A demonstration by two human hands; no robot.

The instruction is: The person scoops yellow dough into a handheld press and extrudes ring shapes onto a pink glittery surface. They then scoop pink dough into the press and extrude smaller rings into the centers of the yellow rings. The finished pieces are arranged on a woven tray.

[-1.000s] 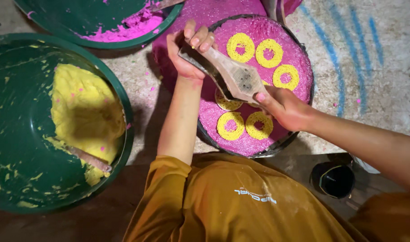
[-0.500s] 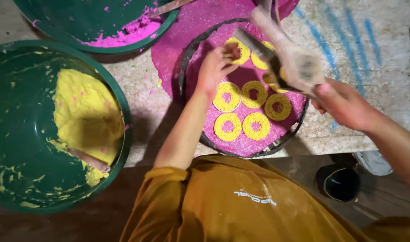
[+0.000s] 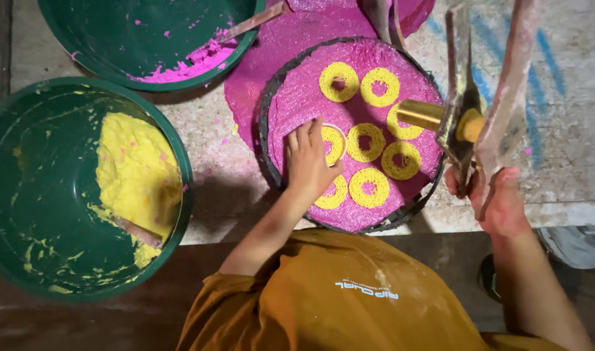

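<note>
A round black-rimmed tray (image 3: 269, 110) holds a pink disc of dough topped with several yellow dough rings (image 3: 339, 81). My left hand (image 3: 308, 162) lies flat on the pink disc, fingers apart, over the ring at the lower left. My right hand (image 3: 499, 201) grips a hinged two-armed press (image 3: 486, 110) with a brass cylinder (image 3: 417, 114), held upright beside the tray's right edge.
A large green basin (image 3: 180, 169) with yellow dough (image 3: 136, 172) stands at the left. Another green basin (image 3: 242, 45) with pink dough (image 3: 193, 62) is behind it, a stick resting in it. More pink discs lie behind the tray. The stone slab's front edge runs below the tray.
My right hand has swung the press from over the tray to its right side and stood it upright. My left hand has let go of the press and dropped onto the pink disc.
</note>
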